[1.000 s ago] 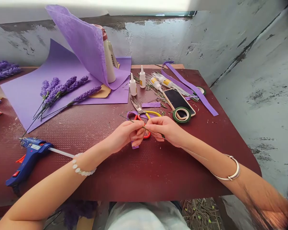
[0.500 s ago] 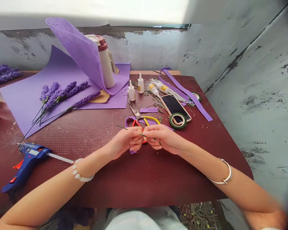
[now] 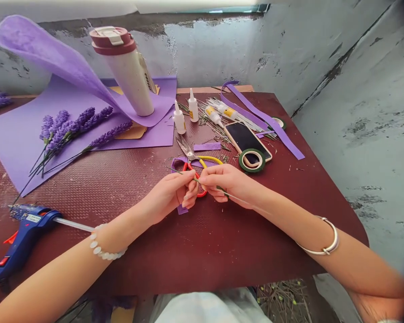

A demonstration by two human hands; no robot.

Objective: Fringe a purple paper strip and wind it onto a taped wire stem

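Pinched between my two hands is a thin floral wire [image 3: 174,170], green where it sticks out beyond the left fingers and pale where it runs back past the right palm. My left hand [image 3: 166,193] closes thumb and forefinger on it, its other fingers loosely curled. Fingertips nearly touching the left ones, my right hand [image 3: 227,181] also grips the wire; a bit of green shows under its palm, too small to make out. Partly hidden behind the hands lie scissors [image 3: 189,154] with red and yellow handles, among purple strips [image 3: 207,146].
Behind the right hand are a green tape roll [image 3: 261,169], a phone [image 3: 245,137], glue bottles [image 3: 179,119], loose wires and a purple ribbon [image 3: 286,146]. To the left are a glue gun [image 3: 23,235], purple lavender stems [image 3: 67,130], purple sheets [image 3: 6,148] and a tall cup [image 3: 131,80].
The view has tilted down and come closer to the table. My left fingers have loosened a little, and more of the pale wire shows past my right hand.
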